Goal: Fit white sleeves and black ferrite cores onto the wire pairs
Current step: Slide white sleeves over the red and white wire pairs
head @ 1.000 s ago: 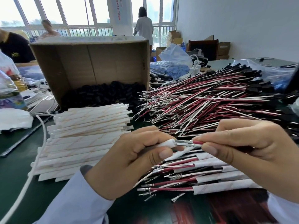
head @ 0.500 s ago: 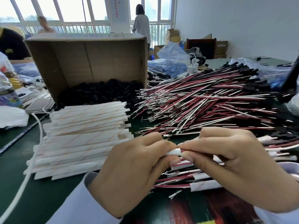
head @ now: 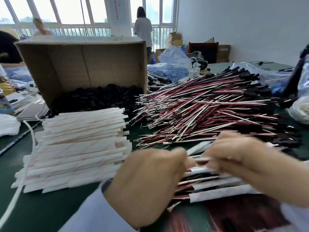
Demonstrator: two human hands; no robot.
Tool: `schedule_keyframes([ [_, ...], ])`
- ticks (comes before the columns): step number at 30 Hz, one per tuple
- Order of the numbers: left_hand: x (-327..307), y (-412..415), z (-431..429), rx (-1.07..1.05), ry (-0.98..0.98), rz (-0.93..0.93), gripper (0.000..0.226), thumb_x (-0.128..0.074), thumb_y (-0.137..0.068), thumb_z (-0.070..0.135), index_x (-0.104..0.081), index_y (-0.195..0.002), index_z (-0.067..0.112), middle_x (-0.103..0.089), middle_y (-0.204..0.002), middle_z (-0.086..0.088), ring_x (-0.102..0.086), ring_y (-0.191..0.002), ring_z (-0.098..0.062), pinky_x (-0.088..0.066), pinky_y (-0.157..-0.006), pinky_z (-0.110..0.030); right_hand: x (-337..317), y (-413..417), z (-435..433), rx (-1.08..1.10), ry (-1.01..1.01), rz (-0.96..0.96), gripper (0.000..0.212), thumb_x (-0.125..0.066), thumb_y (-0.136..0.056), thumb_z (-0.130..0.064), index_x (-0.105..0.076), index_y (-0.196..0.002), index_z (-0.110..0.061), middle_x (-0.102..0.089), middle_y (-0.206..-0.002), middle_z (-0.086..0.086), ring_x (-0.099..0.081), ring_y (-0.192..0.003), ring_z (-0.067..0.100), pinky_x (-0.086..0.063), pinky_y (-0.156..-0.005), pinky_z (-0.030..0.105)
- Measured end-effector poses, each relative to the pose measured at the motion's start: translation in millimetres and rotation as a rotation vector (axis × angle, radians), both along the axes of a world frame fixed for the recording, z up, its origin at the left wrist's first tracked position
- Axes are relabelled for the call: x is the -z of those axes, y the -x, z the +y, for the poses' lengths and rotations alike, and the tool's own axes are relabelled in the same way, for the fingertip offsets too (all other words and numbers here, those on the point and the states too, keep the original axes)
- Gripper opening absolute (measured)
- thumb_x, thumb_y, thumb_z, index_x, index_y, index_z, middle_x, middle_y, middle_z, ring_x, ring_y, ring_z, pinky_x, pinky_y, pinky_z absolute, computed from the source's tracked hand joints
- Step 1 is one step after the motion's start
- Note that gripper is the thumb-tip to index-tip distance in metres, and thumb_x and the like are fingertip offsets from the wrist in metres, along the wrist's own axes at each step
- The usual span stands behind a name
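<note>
My left hand (head: 150,183) and my right hand (head: 242,163) meet over the table's near edge, both blurred by motion. Between them they pinch one white sleeve (head: 202,159) with a wire pair in it. A stack of white sleeves (head: 78,148) lies to the left. Black ferrite cores (head: 98,97) fill the bottom of a cardboard box (head: 83,62) tipped on its side. A big heap of red and white wire pairs (head: 209,111) spreads to the right. Sleeved wire pairs (head: 217,190) lie under my hands.
A white cable (head: 28,148) runs down the left over the green table (head: 25,206). Plastic bags with blue parts (head: 168,71) sit behind the heap, another bag (head: 301,108) at the right edge. A person (head: 143,29) stands at the far windows.
My hands have closed together and the metal wire tips, visible a second ago, have gone into the sleeve. Both hands have dropped slightly and are now blurred.
</note>
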State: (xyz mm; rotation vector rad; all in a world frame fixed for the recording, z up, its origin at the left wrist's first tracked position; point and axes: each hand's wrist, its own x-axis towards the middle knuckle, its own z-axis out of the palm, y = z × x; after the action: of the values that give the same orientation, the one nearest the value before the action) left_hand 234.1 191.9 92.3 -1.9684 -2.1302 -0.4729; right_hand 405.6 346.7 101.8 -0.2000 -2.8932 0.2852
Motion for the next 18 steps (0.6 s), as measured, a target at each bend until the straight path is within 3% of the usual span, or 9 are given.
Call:
schedule_keyframes([
  [3,-8,9,2,-0.048,-0.036,-0.040,0.049,0.000,-0.089,0.058,-0.030,-0.075,0.023,-0.044,-0.061,0.003,-0.044,-0.058,-0.015,-0.041,-0.060,-0.033,-14,-26,17,0.181,0.013,0.149,0.052,-0.031,-0.085,-0.066,-0.069,-0.081,-0.031,-0.060,-0.073,-0.018,-0.049,-0.083,0.006,-0.040,-0.072,0.027],
  [6,4,-19,20,0.071,0.060,0.040,0.034,-0.020,-0.100,0.048,-0.031,-0.080,0.022,-0.047,-0.070,0.003,-0.043,-0.063,-0.017,-0.035,-0.059,-0.033,-5,-15,1,0.063,-0.033,0.081,0.033,-0.043,-0.091,-0.044,-0.067,-0.076,-0.025,-0.056,-0.071,-0.018,-0.048,-0.076,-0.001,-0.041,-0.067,0.021],
  [9,5,-35,29,0.018,0.086,-0.053,0.032,-0.017,-0.099,0.047,-0.030,-0.082,0.023,-0.051,-0.077,0.001,-0.048,-0.071,-0.023,-0.035,-0.060,-0.033,-6,-13,-7,0.071,0.178,0.168,0.010,-0.061,-0.082,-0.032,-0.070,-0.082,-0.028,-0.064,-0.077,-0.018,-0.058,-0.075,0.000,-0.044,-0.065,0.014],
  [11,-3,-33,32,-0.005,0.042,-0.094,0.046,-0.002,-0.088,0.057,-0.032,-0.078,0.025,-0.051,-0.071,0.002,-0.051,-0.068,-0.021,-0.042,-0.061,-0.035,-12,-25,-3,0.177,0.363,0.322,0.016,-0.066,-0.076,-0.036,-0.074,-0.089,-0.033,-0.070,-0.079,-0.010,-0.064,-0.070,0.006,-0.047,-0.060,0.012],
  [13,-10,-40,37,0.067,0.015,-0.159,0.055,0.003,-0.081,0.065,-0.039,-0.091,0.031,-0.050,-0.066,0.002,-0.052,-0.065,-0.021,-0.045,-0.062,-0.036,-10,-29,-5,0.119,0.465,0.337,0.025,-0.065,-0.080,-0.046,-0.073,-0.093,-0.027,-0.069,-0.074,-0.004,-0.064,-0.059,0.008,-0.049,-0.053,0.014],
  [15,-15,-49,45,0.198,0.035,-0.335,0.064,-0.004,-0.080,0.070,-0.037,-0.118,0.030,-0.052,-0.073,0.005,-0.054,-0.070,-0.019,-0.047,-0.067,-0.037,-6,-30,-6,0.063,0.518,0.336,0.037,-0.062,-0.081,-0.055,-0.073,-0.095,-0.023,-0.068,-0.071,-0.002,-0.063,-0.053,0.009,-0.048,-0.049,0.014],
  [18,-6,-32,48,0.255,0.136,-0.423,0.058,-0.021,-0.084,0.070,-0.029,-0.133,0.038,-0.046,-0.113,0.016,-0.050,-0.102,-0.009,-0.042,-0.089,-0.033,-4,-49,25,0.202,0.650,0.451,0.022,-0.070,-0.077,-0.042,-0.075,-0.092,-0.027,-0.071,-0.068,0.005,-0.064,-0.053,0.011,-0.046,-0.047,0.013],
])
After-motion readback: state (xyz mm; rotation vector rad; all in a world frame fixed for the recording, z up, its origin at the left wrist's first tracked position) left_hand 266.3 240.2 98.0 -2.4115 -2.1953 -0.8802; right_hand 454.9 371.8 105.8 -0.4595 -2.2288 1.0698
